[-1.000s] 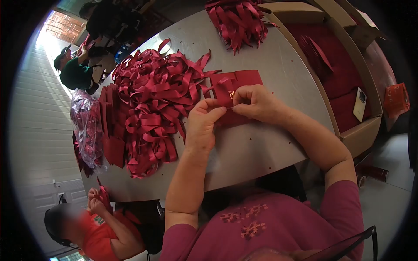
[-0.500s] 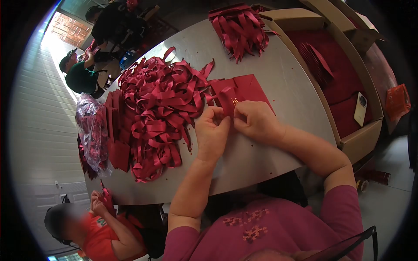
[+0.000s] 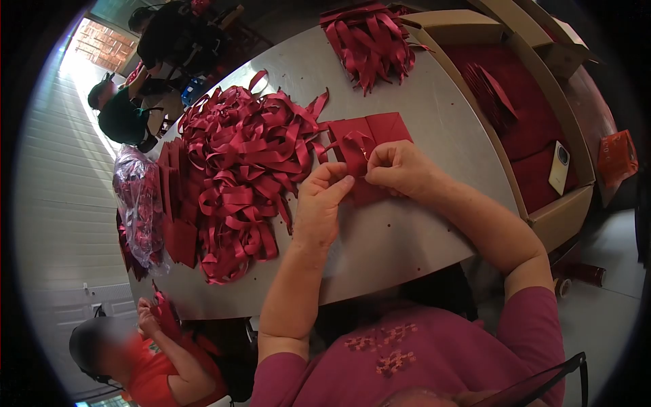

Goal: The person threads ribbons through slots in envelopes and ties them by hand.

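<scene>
A dark red paper bag [image 3: 388, 125] with a small gold mark lies on the metal table in front of me. A red satin ribbon [image 3: 353, 150] loops over its front. My left hand [image 3: 323, 202] is at the bag's left side, thumb and forefinger closed on the ribbon's edge. Opposite it, my right hand [image 3: 401, 169] pinches the ribbon's lower part between thumb and forefinger, its other fingers curled. The fingertips nearly meet, and they hide the exact grip. Left of the bag spreads a big heap of cut red ribbons [image 3: 251, 146].
Folded red bags [image 3: 178, 203] and a clear plastic bag [image 3: 137, 203] stand at the table's left. Bags with ribbons [image 3: 371, 44] lie at the far edge. A cardboard box [image 3: 566, 210] on the right holds red bags and a phone [image 3: 559, 167]. A person in red [image 3: 176, 366] works at lower left.
My right hand has moved slightly up and left, and my left hand has shifted a little left. A small gap now shows between the fingertips. The ribbon loop stays over the bag.
</scene>
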`<act>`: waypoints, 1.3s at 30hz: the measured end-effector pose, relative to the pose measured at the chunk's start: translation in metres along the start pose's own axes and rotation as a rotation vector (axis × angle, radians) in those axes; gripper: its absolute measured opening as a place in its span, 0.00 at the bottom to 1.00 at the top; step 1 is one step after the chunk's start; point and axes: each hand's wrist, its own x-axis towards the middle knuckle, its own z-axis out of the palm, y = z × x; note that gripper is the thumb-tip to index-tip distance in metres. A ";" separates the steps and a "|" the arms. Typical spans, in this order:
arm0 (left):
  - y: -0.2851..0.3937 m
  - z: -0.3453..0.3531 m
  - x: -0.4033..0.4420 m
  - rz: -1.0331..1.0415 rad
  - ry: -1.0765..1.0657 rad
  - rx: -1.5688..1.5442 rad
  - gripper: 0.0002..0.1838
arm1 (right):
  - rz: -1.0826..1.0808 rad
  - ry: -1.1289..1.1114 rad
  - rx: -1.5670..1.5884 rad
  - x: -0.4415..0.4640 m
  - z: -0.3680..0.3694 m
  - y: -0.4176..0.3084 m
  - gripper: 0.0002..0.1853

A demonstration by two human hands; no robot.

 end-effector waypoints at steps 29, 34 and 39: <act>0.004 0.000 0.001 0.151 -0.098 0.390 0.12 | -0.247 0.109 -0.349 -0.001 0.006 0.015 0.06; 0.001 -0.005 0.007 0.081 -0.093 0.375 0.13 | -0.592 0.320 -0.467 -0.004 -0.010 -0.004 0.09; -0.004 -0.006 0.008 0.079 -0.036 0.404 0.13 | -0.237 0.395 -0.383 0.011 -0.049 -0.016 0.16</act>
